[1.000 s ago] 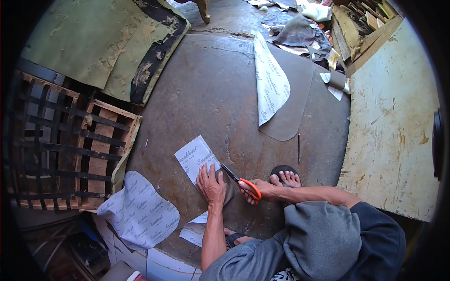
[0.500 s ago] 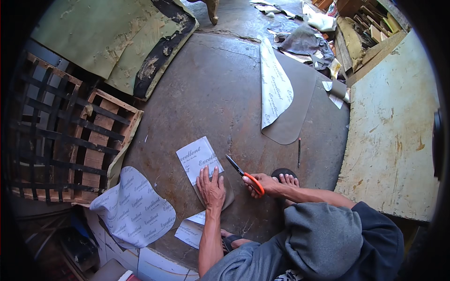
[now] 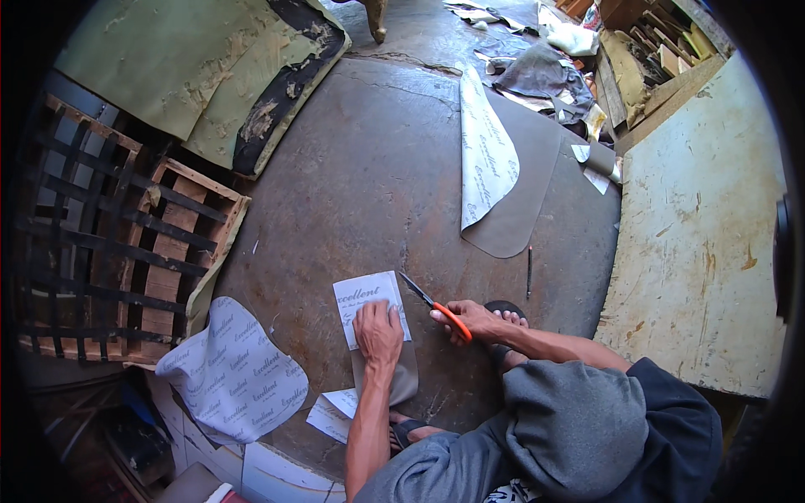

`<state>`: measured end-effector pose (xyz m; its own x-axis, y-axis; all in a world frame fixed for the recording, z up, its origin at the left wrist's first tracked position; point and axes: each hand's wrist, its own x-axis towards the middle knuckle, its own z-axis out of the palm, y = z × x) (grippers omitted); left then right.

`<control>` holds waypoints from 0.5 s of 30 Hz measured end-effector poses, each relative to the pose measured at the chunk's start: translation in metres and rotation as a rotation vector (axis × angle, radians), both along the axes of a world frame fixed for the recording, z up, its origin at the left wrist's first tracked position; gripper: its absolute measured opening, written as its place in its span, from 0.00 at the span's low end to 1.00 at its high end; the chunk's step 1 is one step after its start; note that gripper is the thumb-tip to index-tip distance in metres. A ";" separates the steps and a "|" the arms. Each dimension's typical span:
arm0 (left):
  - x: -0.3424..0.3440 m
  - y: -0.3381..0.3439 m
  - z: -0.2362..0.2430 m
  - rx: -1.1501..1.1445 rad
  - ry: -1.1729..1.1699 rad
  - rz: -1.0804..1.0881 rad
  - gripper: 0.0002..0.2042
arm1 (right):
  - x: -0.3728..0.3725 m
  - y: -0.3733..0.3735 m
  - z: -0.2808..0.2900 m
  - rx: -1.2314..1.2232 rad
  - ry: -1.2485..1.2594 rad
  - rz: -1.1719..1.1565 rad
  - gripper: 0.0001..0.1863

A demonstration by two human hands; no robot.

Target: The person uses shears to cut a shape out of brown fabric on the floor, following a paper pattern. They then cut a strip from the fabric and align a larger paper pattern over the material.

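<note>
My left hand (image 3: pixel 379 334) has its fingers curled on a piece of grey-brown sheet material, perhaps vinyl, whose white printed backing (image 3: pixel 356 290) faces up at the far end. Its grey-brown side (image 3: pixel 402 373) shows nearer me, partly under my wrist. In my right hand (image 3: pixel 471 320) are scissors (image 3: pixel 454 322) with orange handles, held just to the right of the piece. Their dark blades point up and left, close to the piece's far right corner, and look nearly together. Another white-backed scrap (image 3: pixel 329 417) lies beside my left forearm.
A larger grey-brown sheet (image 3: pixel 528 159) lies ahead, folded over along its left. A dark pencil-like stick (image 3: pixel 529 272) is near my foot. White-backed material (image 3: pixel 235 377) spreads at left, by a strapped wooden frame (image 3: pixel 176 243). A worn pale board (image 3: pixel 688 243) stands at right.
The piece under my left hand has turned and slid slightly right and nearer me. My left fingers have gone from spread to curled. The scissors have barely moved.
</note>
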<state>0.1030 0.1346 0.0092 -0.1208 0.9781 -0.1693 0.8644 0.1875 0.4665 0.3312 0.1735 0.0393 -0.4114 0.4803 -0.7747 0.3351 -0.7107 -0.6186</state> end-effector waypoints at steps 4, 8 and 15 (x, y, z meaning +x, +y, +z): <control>0.007 0.016 -0.017 0.166 0.089 0.066 0.23 | -0.006 0.009 -0.002 0.012 0.041 0.073 0.32; -0.010 -0.002 -0.034 0.244 0.140 -0.091 0.24 | -0.001 0.015 -0.001 0.231 -0.168 0.227 0.29; -0.022 -0.035 -0.034 0.240 -0.006 -0.139 0.17 | 0.003 0.025 -0.006 1.186 -0.565 0.405 0.22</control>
